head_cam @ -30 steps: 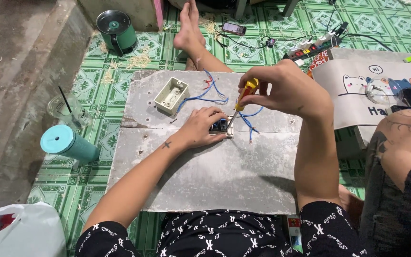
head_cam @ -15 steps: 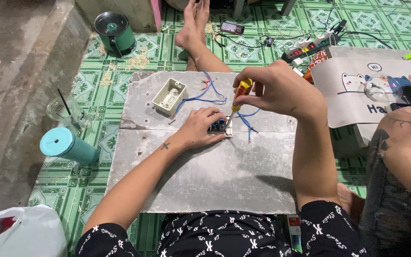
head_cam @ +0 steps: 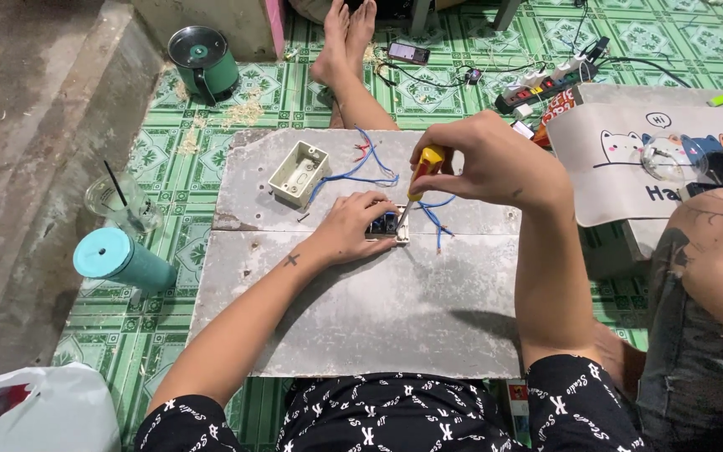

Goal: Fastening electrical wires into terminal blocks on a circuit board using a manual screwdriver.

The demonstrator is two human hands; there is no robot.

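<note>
Nearby, iced cup [head_cam: 123, 203] with black straw [head_cam: 115, 183]

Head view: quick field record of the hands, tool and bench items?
left hand: pressed on a small dark switch module, holding it flat on the board
right hand: wrapped around a yellow-handled screwdriver, tip down at the module
wires: blue wires run from the module toward the back box
back box: cream, open side up, on the grey board, apart from both hands
floor left: teal tumbler, clear cup with straw
floor back: power strip, phone
</note>
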